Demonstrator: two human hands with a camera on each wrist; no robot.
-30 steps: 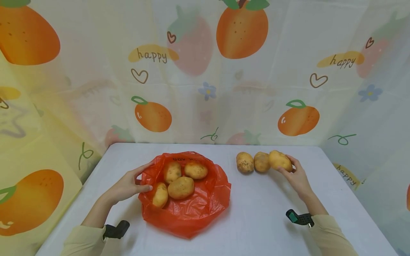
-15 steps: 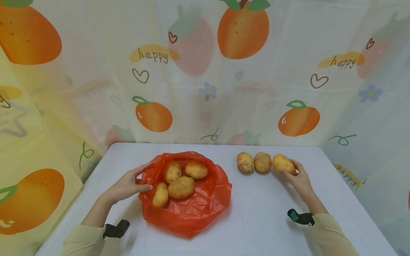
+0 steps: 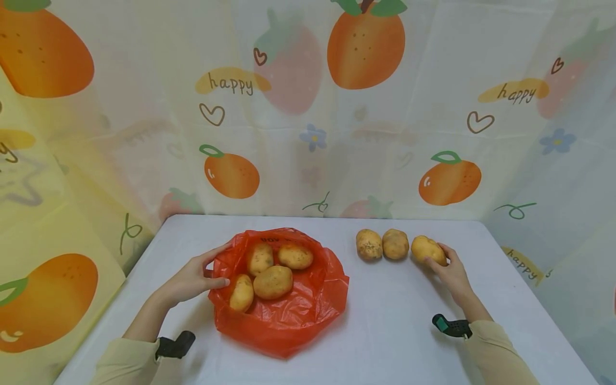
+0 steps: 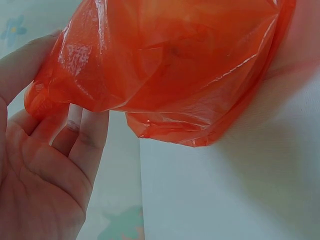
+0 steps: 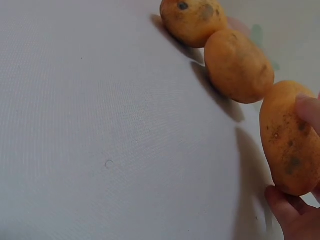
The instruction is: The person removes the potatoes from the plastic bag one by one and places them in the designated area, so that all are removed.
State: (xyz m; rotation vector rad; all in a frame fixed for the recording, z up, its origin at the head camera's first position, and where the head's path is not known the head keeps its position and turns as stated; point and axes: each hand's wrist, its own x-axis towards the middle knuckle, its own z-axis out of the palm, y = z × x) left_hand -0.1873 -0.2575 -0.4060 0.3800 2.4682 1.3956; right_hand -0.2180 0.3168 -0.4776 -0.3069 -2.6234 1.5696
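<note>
A red plastic bag (image 3: 308, 331) lies with its mouth wide, and several potatoes, among them one in front (image 3: 272, 282), sit inside it. My left hand (image 3: 190, 277) grips the bag's left rim, thumb inside and fingers outside; the left wrist view shows the thin film (image 4: 170, 65) between them. At the far right, my right hand (image 3: 451, 271) holds a potato (image 3: 427, 249) between thumb and fingers. To its left, two more potatoes stand side by side, a middle one (image 3: 395, 245) and a left one (image 3: 369, 245). Whether the held potato touches the table cannot be told.
The white-covered table (image 3: 385, 331) ends at a fruit-print curtain (image 3: 313, 160) behind it, close beyond the potatoes. A dark wrist camera (image 3: 176, 345) is strapped to the left wrist, and another (image 3: 451, 326) to the right.
My right hand has brought its potato slightly right and down, from overlapping the middle potato to just beside it. The left hand and the bag stay as they were.
</note>
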